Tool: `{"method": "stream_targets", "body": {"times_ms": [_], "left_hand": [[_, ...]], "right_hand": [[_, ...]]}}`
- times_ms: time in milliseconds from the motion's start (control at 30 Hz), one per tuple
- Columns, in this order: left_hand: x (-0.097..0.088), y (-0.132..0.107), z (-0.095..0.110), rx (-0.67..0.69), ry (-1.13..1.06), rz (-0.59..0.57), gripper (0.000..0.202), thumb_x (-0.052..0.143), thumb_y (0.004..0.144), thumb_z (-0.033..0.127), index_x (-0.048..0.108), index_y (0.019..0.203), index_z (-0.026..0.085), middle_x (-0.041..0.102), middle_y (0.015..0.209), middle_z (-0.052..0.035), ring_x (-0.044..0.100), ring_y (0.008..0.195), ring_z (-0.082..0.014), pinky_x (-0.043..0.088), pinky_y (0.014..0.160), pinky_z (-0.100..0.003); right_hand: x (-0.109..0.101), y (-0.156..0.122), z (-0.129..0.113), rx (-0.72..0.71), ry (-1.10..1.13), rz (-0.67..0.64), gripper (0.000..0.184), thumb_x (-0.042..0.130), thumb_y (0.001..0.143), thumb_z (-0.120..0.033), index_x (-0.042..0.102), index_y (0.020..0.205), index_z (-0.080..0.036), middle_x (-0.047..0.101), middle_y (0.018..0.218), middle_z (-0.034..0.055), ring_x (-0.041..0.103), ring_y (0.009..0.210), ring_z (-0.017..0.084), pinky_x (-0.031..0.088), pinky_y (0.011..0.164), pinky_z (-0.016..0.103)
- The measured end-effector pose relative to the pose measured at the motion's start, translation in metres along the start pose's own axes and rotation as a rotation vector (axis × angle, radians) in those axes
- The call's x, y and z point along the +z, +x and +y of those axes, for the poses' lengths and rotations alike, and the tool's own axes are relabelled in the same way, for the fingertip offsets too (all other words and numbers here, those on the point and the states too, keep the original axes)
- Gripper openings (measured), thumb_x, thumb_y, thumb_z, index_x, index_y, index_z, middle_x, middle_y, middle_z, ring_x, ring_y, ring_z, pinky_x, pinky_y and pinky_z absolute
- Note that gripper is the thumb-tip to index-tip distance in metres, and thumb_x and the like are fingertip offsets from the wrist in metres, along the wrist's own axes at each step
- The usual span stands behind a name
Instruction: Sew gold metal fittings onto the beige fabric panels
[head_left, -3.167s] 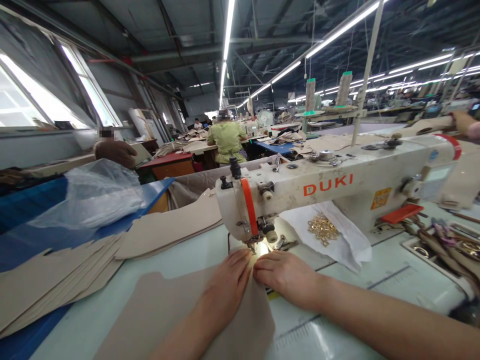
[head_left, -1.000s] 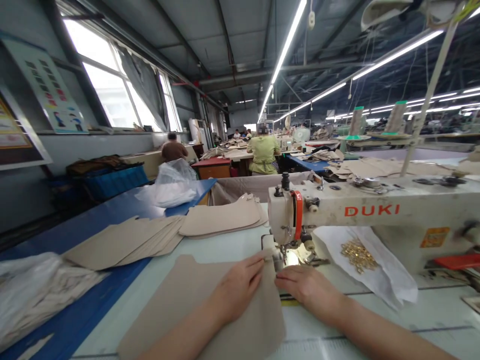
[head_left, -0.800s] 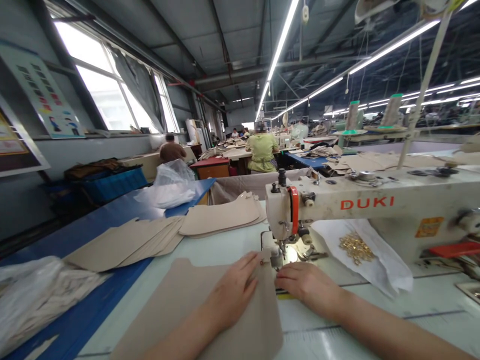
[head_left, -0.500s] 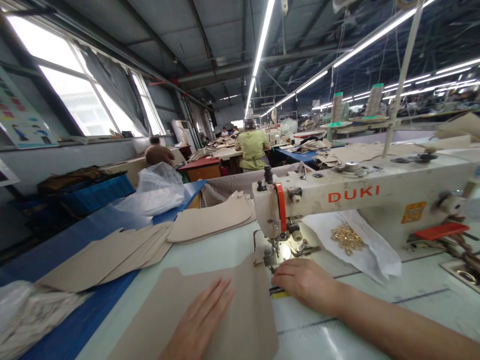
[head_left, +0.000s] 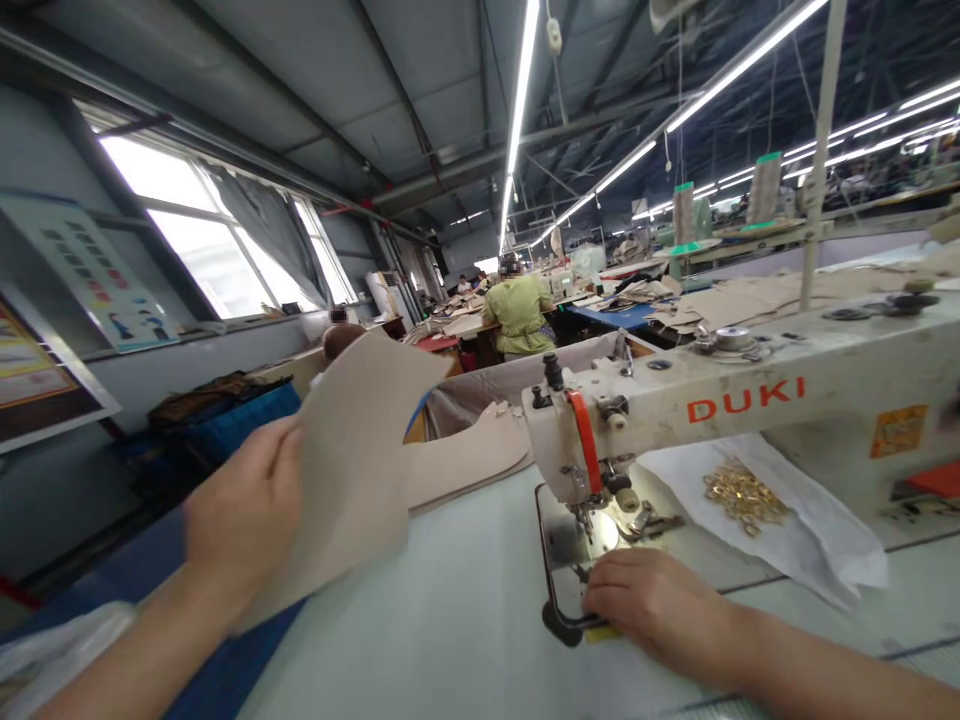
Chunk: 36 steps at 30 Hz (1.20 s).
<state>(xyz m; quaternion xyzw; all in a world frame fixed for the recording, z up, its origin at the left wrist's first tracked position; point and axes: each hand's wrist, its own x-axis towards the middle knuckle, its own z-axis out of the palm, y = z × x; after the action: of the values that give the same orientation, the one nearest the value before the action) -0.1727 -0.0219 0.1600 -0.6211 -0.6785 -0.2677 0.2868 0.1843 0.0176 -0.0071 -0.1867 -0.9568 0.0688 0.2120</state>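
My left hand is closed on a beige panel of flat, leather-like sheet. It holds the panel up and tilted at the left, and the piece is slightly blurred by motion. On the bed of the sewing machine lies my right hand, just in front of the presser foot and needle. Its fingers are curled together; anything they pinch is hidden. More beige panels are stacked on the table behind the raised one.
Small gold-coloured metal parts sit on a white sheet under the machine arm. Thread cones stand behind. A plastic bag lies at lower left. A person in a yellow-green top is farther back.
My left hand has lifted the beige panel off the table and carried it left, away from the needle. My right hand stays by the needle plate. The view has shifted left.
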Motion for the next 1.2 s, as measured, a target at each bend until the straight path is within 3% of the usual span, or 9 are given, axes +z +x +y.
{"method": "stream_targets", "body": {"times_ms": [67, 133, 300, 433, 633, 800, 900, 1000, 1200], "left_hand": [[0.019, 0.034, 0.026, 0.044, 0.032, 0.004, 0.041, 0.023, 0.095, 0.025, 0.047, 0.127, 0.017, 0.057, 0.126, -0.0070, 0.053, 0.115, -0.0255, 0.039, 0.100, -0.040], [0.053, 0.044, 0.045, 0.126, 0.022, -0.104, 0.038, 0.029, 0.092, 0.018, 0.049, 0.124, 0.013, 0.056, 0.127, -0.0079, 0.052, 0.116, -0.0218, 0.038, 0.101, -0.033], [0.156, -0.002, 0.062, 0.187, 0.002, -0.342, 0.033, 0.036, 0.083, 0.006, 0.061, 0.104, 0.013, 0.068, 0.108, -0.0110, 0.063, 0.102, -0.0218, 0.048, 0.090, -0.032], [0.192, -0.040, 0.067, 0.158, 0.004, -0.401, 0.031, 0.038, 0.087, 0.015, 0.059, 0.110, 0.011, 0.063, 0.119, -0.0153, 0.056, 0.114, -0.0233, 0.042, 0.098, -0.039], [0.170, -0.050, 0.056, 0.079, 0.081, -0.395, 0.047, 0.043, 0.088, 0.022, 0.042, 0.132, 0.008, 0.040, 0.143, -0.0145, 0.034, 0.132, -0.0211, 0.028, 0.109, -0.036], [0.117, -0.040, -0.013, -0.176, 0.238, -0.357, 0.049, 0.038, 0.090, 0.024, 0.038, 0.135, 0.006, 0.033, 0.146, -0.0176, 0.025, 0.136, -0.0275, 0.022, 0.110, -0.043], [0.085, -0.039, -0.067, -0.394, 0.327, -0.414, 0.042, 0.040, 0.090, 0.029, 0.053, 0.124, 0.008, 0.053, 0.129, -0.0211, 0.040, 0.127, -0.0370, 0.034, 0.100, -0.053], [0.068, -0.048, -0.102, -0.502, 0.349, -0.564, 0.034, 0.047, 0.089, 0.035, 0.064, 0.104, 0.009, 0.067, 0.105, -0.0183, 0.061, 0.103, -0.0312, 0.048, 0.086, -0.044], [0.067, -0.058, -0.112, -0.488, 0.351, -0.673, 0.029, 0.049, 0.091, 0.038, 0.063, 0.093, 0.012, 0.068, 0.094, -0.0055, 0.064, 0.089, -0.0188, 0.047, 0.085, -0.041]], "right_hand": [[-0.001, 0.001, -0.001, 0.011, 0.002, 0.007, 0.025, 0.037, 0.091, -0.012, 0.062, 0.088, -0.016, 0.065, 0.085, 0.0059, 0.058, 0.080, 0.018, 0.044, 0.074, 0.026], [-0.001, 0.001, -0.001, 0.012, -0.008, 0.012, 0.025, 0.037, 0.091, -0.012, 0.061, 0.085, -0.017, 0.065, 0.083, 0.0055, 0.058, 0.079, 0.017, 0.044, 0.073, 0.025], [0.002, 0.003, 0.001, 0.018, -0.042, 0.039, 0.023, 0.040, 0.088, -0.009, 0.060, 0.080, -0.018, 0.065, 0.082, 0.0043, 0.059, 0.077, 0.016, 0.044, 0.070, 0.024], [0.006, 0.002, 0.004, 0.003, 0.013, 0.037, 0.022, 0.041, 0.086, -0.007, 0.060, 0.080, -0.017, 0.065, 0.081, 0.0041, 0.058, 0.077, 0.016, 0.044, 0.071, 0.024], [0.010, -0.001, 0.008, -0.008, 0.128, 0.066, 0.026, 0.038, 0.088, -0.009, 0.062, 0.090, -0.018, 0.064, 0.085, 0.0059, 0.058, 0.083, 0.017, 0.045, 0.074, 0.024], [0.007, -0.003, 0.007, 0.003, 0.175, 0.064, 0.029, 0.035, 0.091, -0.012, 0.063, 0.092, -0.020, 0.064, 0.086, 0.0071, 0.059, 0.084, 0.018, 0.047, 0.076, 0.026], [0.006, -0.002, 0.005, 0.012, 0.175, 0.042, 0.030, 0.034, 0.091, -0.013, 0.063, 0.093, -0.020, 0.064, 0.085, 0.0075, 0.059, 0.083, 0.019, 0.048, 0.074, 0.027], [0.006, -0.002, 0.005, 0.002, 0.161, 0.045, 0.030, 0.034, 0.091, -0.013, 0.063, 0.092, -0.020, 0.064, 0.083, 0.0074, 0.060, 0.082, 0.019, 0.048, 0.073, 0.028], [0.009, -0.003, 0.003, 0.010, 0.140, 0.075, 0.029, 0.034, 0.092, -0.014, 0.062, 0.091, -0.020, 0.064, 0.083, 0.0070, 0.060, 0.082, 0.018, 0.047, 0.072, 0.026]]}}
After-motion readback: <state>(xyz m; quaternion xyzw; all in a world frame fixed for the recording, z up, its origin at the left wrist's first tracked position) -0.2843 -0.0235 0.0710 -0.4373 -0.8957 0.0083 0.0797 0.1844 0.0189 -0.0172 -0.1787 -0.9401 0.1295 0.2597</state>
